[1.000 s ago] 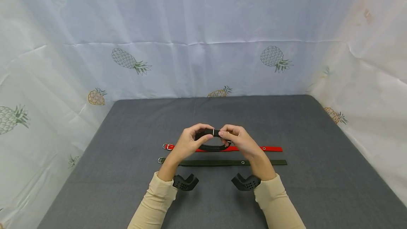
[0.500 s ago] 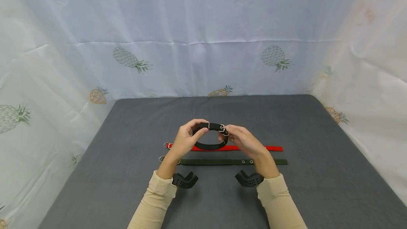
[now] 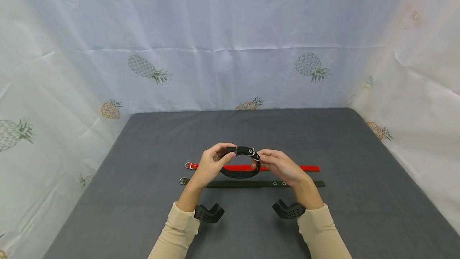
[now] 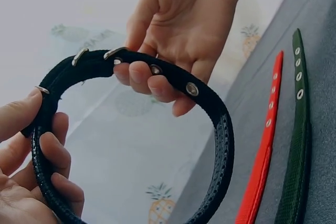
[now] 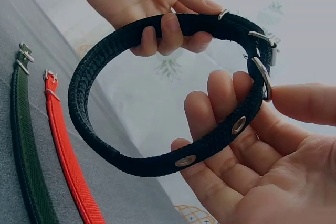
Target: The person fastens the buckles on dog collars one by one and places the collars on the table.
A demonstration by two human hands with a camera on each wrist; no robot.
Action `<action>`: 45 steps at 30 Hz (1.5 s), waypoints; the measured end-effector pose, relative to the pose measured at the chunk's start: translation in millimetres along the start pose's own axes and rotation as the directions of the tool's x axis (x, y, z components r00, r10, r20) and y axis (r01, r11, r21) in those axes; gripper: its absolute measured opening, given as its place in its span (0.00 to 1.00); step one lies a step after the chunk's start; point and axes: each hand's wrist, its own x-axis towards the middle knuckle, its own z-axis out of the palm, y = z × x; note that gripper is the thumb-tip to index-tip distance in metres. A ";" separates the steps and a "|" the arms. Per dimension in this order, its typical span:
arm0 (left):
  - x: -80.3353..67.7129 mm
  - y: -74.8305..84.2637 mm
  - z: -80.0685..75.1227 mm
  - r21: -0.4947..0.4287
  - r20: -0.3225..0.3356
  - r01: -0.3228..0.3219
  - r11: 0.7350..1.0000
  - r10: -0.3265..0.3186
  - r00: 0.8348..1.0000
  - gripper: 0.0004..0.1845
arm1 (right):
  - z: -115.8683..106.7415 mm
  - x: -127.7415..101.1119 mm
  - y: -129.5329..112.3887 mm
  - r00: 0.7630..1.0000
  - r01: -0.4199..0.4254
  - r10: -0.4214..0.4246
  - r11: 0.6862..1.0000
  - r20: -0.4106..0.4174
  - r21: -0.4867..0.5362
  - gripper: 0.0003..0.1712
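A black strap (image 3: 238,174) is held up as a loop, just below the middle of the frame.
The left grip (image 3: 209,165) pinches it by the keeper (image 4: 42,90), the right grip (image 3: 285,167) by the ring (image 5: 264,77) beside the buckle (image 3: 252,152); the step looks like adjusting this fastening, and the next move probably calls for steady pinches. Red strap (image 3: 238,168) and green strap (image 3: 237,184) lie lower-centre on the worktop (image 3: 237,127) (no container in view).

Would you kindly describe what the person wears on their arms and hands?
The left hand and right hand wear no gloves. The left sleeve and right sleeve are plain beige. An angular black piece with small holes sits at the left wrist and right wrist.
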 end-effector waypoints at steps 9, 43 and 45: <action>-6.3 -5.1 3.0 -0.003 0.044 0.039 0.999 -0.038 0.998 0.16 | -2.0 -8.5 5.9 1.000 0.000 0.000 1.000 0.028 -0.001 0.15; -2.0 -27.2 -33.8 0.061 -0.002 0.097 0.993 -0.097 0.995 0.17 | -26.1 -20.6 -5.8 0.946 0.021 -0.077 0.984 -0.315 -0.177 0.11; -2.5 -30.6 -34.4 0.078 0.000 0.096 0.992 -0.096 0.995 0.18 | -27.8 -22.1 -5.2 0.923 -0.001 -0.094 0.969 -0.373 -0.247 0.14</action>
